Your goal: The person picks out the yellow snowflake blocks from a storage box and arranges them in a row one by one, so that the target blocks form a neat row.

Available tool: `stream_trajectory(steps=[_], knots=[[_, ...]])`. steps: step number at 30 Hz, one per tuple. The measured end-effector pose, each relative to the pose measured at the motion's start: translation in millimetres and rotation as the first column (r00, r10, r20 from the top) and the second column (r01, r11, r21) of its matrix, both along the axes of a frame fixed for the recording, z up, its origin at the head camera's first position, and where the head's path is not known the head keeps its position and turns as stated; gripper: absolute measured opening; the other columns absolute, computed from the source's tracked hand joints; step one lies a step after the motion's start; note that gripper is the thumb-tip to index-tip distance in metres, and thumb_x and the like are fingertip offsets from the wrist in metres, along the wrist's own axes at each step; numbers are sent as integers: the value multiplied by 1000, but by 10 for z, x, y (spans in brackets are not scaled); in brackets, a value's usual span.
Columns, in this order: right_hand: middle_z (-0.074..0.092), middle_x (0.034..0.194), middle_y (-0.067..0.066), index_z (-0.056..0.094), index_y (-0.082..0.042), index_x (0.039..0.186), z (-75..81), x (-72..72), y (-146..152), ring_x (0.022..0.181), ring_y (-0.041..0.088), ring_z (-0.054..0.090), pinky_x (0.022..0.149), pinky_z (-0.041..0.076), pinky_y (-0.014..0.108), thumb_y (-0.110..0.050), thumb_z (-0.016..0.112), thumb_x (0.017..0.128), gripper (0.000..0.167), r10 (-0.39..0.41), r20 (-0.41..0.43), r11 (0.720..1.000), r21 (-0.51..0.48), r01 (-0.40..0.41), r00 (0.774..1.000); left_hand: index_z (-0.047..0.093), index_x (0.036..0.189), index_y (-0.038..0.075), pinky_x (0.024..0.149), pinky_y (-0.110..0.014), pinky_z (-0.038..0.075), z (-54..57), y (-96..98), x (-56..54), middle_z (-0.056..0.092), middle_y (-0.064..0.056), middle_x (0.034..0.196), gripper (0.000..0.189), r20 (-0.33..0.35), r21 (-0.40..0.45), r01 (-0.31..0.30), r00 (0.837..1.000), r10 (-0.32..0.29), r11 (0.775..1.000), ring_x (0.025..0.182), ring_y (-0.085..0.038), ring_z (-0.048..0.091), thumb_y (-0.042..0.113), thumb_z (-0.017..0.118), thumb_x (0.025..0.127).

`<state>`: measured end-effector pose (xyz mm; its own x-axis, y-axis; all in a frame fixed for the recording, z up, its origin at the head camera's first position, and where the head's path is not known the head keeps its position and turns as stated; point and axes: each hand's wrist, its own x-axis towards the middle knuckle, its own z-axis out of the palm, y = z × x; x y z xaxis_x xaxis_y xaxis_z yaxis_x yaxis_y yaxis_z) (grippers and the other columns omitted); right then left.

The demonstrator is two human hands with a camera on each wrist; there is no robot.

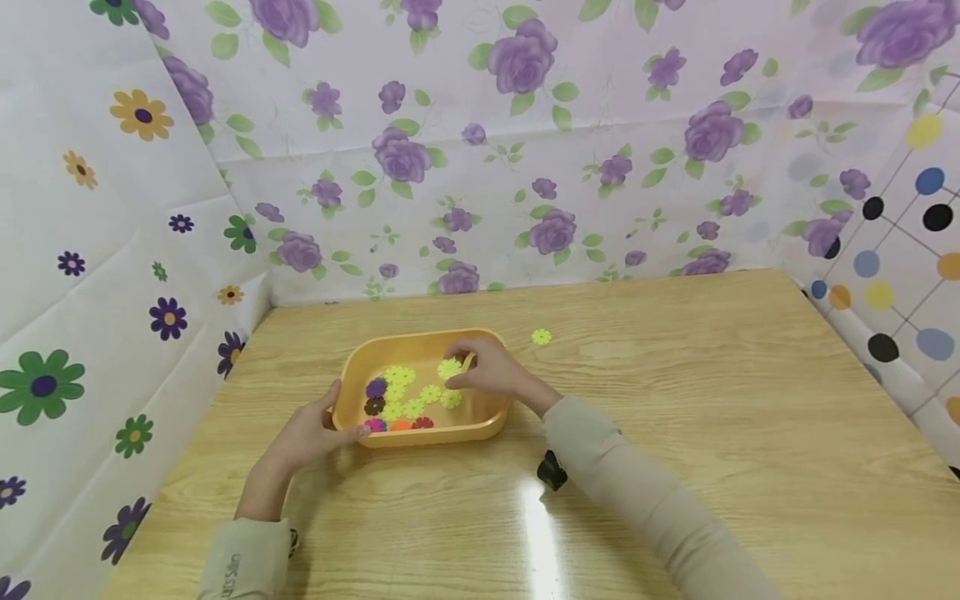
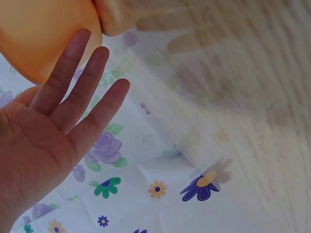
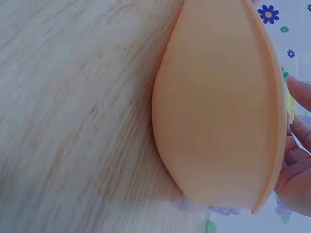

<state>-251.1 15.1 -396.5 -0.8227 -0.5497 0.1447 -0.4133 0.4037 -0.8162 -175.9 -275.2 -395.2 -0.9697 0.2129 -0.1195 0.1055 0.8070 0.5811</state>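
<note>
An orange plastic basin [image 1: 420,435] stands on the table with several flower-shaped discs inside, mostly yellow discs [image 1: 393,392]. A purple disc [image 1: 377,388], a brown disc [image 1: 374,406] and a red disc [image 1: 422,422] lie among them. My left hand [image 1: 306,435] holds the basin's left end, thumb over the front rim; in the left wrist view three fingers [image 2: 90,87] look fairly straight beside the outer wall. Over the basin's right half, my right hand [image 1: 483,367] pinches a yellow flower-shaped disc [image 1: 449,368], partly seen beyond the rim in the right wrist view.
Behind the basin, a single yellow disc [image 1: 542,337] lies on the wooden table [image 1: 712,400]. A small black object [image 1: 552,472] is beside the right forearm. Flower-patterned cloth [image 1: 480,167] hangs at the back and left, dotted cloth [image 1: 900,250] at the right.
</note>
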Motion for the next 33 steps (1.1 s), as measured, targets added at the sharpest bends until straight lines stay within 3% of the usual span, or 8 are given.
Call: stream_trajectory(steps=[5,10,22,33], knots=[[57,94,2,64,-8,104,47,15,101,85,15,50,67,44,24,-14,75,75,32,-45,11,999,21,45,999,13,140,-11,81,-44,46,7,-13,-6,44,-35,125,98,-18,-2,18,1000,-18,1000,96,-32,59,43,67,80],[57,94,4,64,-8,105,85,11,189,83,17,51,67,44,26,-15,75,75,32,-39,23,999,18,39,999,13,140,-11,82,-45,45,8,-27,-4,43,-35,125,98,-24,-11,18,1000,-19,1000,96,-33,59,44,67,79],[55,95,7,63,-7,108,95,-81,483,61,14,52,60,45,27,-13,75,75,35,-57,33,998,1,57,998,12,140,-11,80,-44,45,-14,-35,-10,50,-34,118,98,-25,9,24,999,-24,1000,90,-27,61,43,68,79],[55,94,8,62,-6,109,48,-199,785,64,16,54,63,46,30,-13,74,76,36,-104,0,994,31,104,995,12,141,-10,81,-44,46,-10,-23,-20,47,-34,122,98,-7,12,9,1000,-9,1000,91,-27,60,42,69,79]])
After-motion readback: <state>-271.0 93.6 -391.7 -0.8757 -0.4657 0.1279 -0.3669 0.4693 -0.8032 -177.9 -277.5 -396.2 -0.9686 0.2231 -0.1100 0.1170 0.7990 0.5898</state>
